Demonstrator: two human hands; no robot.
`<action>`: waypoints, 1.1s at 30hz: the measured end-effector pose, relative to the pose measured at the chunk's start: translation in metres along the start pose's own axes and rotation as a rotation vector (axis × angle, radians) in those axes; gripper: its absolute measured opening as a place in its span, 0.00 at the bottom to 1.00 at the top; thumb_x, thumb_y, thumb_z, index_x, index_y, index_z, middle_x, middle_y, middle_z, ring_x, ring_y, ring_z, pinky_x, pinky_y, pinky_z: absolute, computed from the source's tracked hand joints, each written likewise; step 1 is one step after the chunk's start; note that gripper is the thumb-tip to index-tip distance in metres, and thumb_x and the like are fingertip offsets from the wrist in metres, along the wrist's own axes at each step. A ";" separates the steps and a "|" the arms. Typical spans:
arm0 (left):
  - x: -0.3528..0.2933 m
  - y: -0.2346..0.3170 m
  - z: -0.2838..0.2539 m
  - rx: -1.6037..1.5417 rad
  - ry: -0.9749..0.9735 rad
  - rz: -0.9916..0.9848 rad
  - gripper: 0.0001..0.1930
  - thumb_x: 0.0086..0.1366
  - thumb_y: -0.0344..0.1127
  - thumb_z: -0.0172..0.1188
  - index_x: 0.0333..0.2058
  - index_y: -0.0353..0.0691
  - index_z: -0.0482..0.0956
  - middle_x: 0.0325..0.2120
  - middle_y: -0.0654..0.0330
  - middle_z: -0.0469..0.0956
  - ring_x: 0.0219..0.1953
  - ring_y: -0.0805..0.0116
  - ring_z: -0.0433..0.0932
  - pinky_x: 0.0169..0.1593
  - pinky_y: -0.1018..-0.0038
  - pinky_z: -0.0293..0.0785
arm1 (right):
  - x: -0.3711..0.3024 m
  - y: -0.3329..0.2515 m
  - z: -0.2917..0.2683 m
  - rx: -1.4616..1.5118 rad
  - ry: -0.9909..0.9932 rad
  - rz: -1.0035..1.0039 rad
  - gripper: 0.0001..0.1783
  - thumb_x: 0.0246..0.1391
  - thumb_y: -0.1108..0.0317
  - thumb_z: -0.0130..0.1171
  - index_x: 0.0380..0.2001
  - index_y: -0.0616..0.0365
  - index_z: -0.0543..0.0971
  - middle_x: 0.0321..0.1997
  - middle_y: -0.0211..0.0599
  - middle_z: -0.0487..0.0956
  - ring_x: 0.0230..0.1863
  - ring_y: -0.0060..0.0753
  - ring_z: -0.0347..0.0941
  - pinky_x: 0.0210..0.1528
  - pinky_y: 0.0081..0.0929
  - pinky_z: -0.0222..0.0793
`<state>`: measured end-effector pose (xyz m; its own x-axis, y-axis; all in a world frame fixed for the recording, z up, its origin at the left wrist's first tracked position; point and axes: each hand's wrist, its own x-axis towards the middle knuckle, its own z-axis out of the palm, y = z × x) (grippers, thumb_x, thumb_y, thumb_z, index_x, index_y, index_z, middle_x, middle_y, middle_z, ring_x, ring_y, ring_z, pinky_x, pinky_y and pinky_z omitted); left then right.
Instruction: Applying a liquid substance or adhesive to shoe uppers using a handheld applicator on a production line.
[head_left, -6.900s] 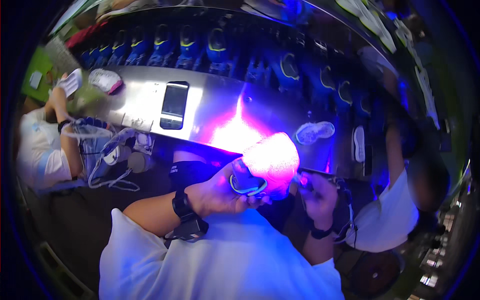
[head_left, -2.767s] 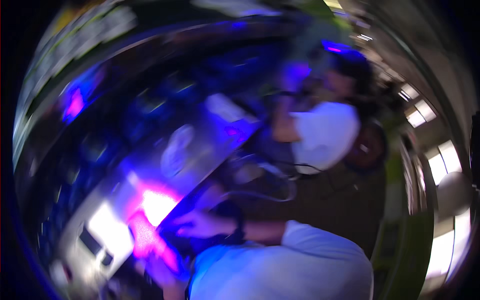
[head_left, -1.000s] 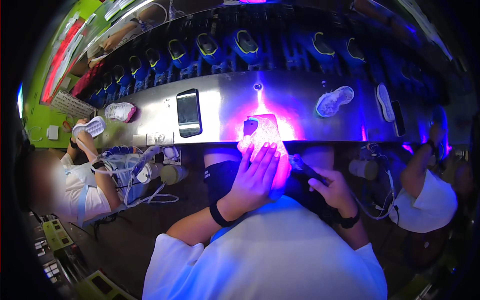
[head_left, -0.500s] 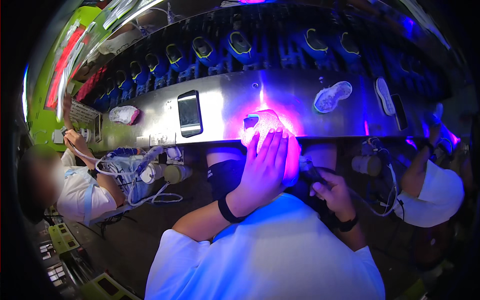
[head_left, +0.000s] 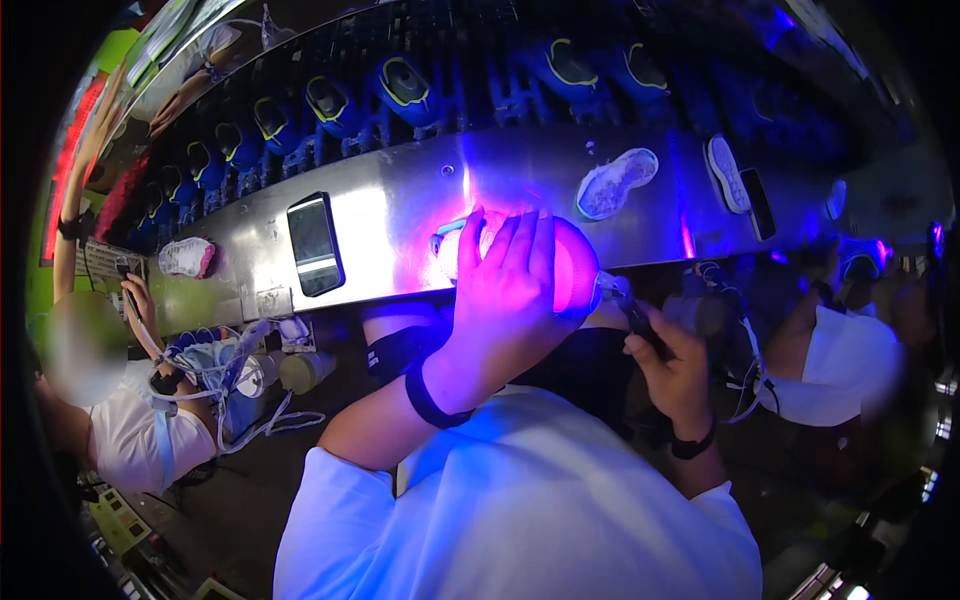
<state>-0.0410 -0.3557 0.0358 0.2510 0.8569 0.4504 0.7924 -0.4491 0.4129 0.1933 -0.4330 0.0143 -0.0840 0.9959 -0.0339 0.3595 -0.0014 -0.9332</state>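
My left hand (head_left: 510, 275) is wrapped over the top of a shoe (head_left: 576, 264) lit bright pink and violet. It holds the shoe at the front edge of the metal bench, and the palm and fingers hide much of it. In my right hand (head_left: 675, 370) is a slim dark handheld tool (head_left: 645, 325), gripped between thumb and fingers. The tool's pale end points at the rounded right end of the shoe, close to or touching it; the glare hides which.
Along the metal bench (head_left: 385, 185) lie a phone (head_left: 315, 245), a white shoe sole (head_left: 617, 184), another sole (head_left: 727, 175), a dark phone-like slab (head_left: 760, 204) and a pink-and-white shoe piece (head_left: 187, 257). Behind stands a row of dark shoes (head_left: 405, 82). Co-workers (head_left: 150, 430) sit on both sides.
My view has swung, so the bench sits further left and tilted. The shoe has turned, its rounded end now showing toward the tool. The left co-worker's arm has gone up.
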 end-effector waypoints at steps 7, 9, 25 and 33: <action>0.034 -0.055 -0.018 -0.083 -0.037 0.037 0.41 0.46 0.55 0.76 0.52 0.29 0.76 0.52 0.44 0.79 0.56 0.50 0.79 0.68 0.43 0.59 | 0.075 -0.044 0.011 -0.329 -0.073 -0.193 0.21 0.57 0.71 0.67 0.54 0.62 0.80 0.45 0.47 0.85 0.45 0.41 0.83 0.49 0.30 0.75; 0.040 -0.067 -0.021 -0.151 -0.079 -0.078 0.43 0.43 0.52 0.79 0.56 0.34 0.75 0.50 0.45 0.80 0.54 0.49 0.80 0.69 0.44 0.58 | 0.088 -0.042 0.021 -0.343 -0.044 -0.202 0.20 0.58 0.72 0.66 0.54 0.62 0.80 0.44 0.47 0.84 0.44 0.40 0.83 0.49 0.29 0.74; -0.017 -0.107 -0.059 -0.257 -0.333 -0.019 0.53 0.45 0.45 0.79 0.69 0.38 0.61 0.44 0.43 0.81 0.41 0.44 0.84 0.45 0.58 0.82 | 0.097 -0.058 0.024 0.154 -0.175 -0.048 0.23 0.63 0.71 0.64 0.60 0.63 0.77 0.36 0.29 0.82 0.35 0.17 0.76 0.41 0.19 0.72; -0.048 -0.060 -0.070 -0.623 -0.340 0.089 0.58 0.46 0.46 0.83 0.69 0.31 0.56 0.50 0.43 0.80 0.52 0.48 0.82 0.56 0.58 0.78 | 0.062 -0.083 0.006 0.072 -0.291 -0.109 0.24 0.59 0.72 0.66 0.58 0.63 0.78 0.51 0.40 0.85 0.50 0.26 0.79 0.56 0.27 0.71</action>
<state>-0.1389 -0.3877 0.0446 0.5394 0.7964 0.2736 0.3211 -0.4949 0.8075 0.1532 -0.3722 0.0872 -0.3844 0.9229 -0.0237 0.2678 0.0869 -0.9596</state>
